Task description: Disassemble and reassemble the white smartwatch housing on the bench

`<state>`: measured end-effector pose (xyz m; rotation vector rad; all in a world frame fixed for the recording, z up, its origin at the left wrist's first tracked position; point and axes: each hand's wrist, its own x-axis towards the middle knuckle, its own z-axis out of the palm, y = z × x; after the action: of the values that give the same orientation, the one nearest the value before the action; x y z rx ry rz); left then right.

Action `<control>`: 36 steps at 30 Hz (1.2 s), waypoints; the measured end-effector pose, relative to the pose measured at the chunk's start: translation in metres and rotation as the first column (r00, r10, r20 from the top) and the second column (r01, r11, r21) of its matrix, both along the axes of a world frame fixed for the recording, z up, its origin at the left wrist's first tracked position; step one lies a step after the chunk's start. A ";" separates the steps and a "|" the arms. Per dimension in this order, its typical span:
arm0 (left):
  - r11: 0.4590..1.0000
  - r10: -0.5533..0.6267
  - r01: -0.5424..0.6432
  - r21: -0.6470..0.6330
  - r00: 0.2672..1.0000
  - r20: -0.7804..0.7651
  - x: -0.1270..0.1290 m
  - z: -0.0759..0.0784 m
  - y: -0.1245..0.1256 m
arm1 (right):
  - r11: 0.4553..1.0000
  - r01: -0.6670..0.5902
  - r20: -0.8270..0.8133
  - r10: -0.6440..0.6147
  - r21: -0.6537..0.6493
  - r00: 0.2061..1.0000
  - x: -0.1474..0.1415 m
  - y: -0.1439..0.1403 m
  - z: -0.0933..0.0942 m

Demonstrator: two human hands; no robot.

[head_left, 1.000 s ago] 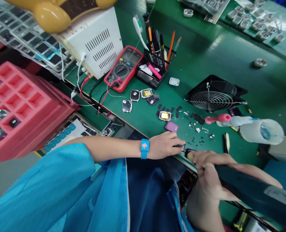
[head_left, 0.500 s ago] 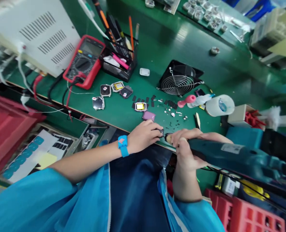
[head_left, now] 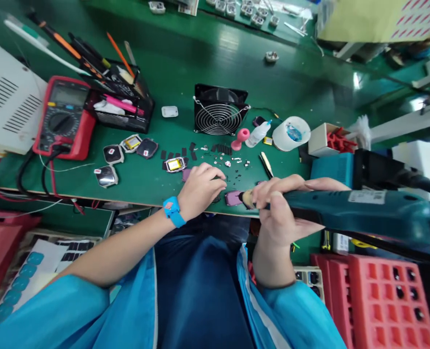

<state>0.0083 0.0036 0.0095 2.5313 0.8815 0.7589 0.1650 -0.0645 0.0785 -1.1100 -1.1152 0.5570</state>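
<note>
My right hand (head_left: 276,206) grips a teal electric screwdriver (head_left: 363,215) that lies across the front edge of the green bench (head_left: 200,63), its tip at a purple watch case (head_left: 232,197). My left hand (head_left: 200,186), with a blue wrist strap (head_left: 173,212), rests palm down on the bench just left of that case. Its fingers are curled over small dark parts, and I cannot tell whether they pinch anything. A second purple case (head_left: 186,174) is partly hidden under the left hand. Loose screws and black pieces (head_left: 222,157) lie just beyond.
Several watch bodies (head_left: 124,152) lie left of my hands, with a red multimeter (head_left: 64,116), a pen holder (head_left: 122,104) and a white power supply (head_left: 4,104). A black fan (head_left: 218,114), a pink stand (head_left: 239,139), a glue bottle (head_left: 258,133) and a white cup (head_left: 291,133) stand behind. A red tray (head_left: 389,300) sits at lower right.
My view has swung to the right, so the bench items have slid left in the picture. My left hand has drawn slightly away from the screwdriver tip, uncovering the purple case there.
</note>
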 end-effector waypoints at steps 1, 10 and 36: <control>0.999 0.010 -0.009 0.032 1.000 -0.006 0.001 0.001 0.003 | 0.996 0.048 -0.041 -0.045 0.071 0.998 0.004 0.000 0.005; 0.990 0.131 -0.136 0.029 0.982 0.135 -0.041 0.002 -0.004 | 0.935 0.312 0.051 -0.308 -0.170 0.950 0.121 0.007 0.016; 0.999 0.025 -0.024 -0.045 1.000 0.018 -0.022 0.018 -0.010 | 0.655 0.538 0.845 0.356 -0.531 0.400 0.076 -0.044 -0.029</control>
<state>-0.0137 -0.0068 0.0278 2.4747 0.9154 0.7597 0.2409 -0.1084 0.0496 -2.4627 -1.8282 0.2263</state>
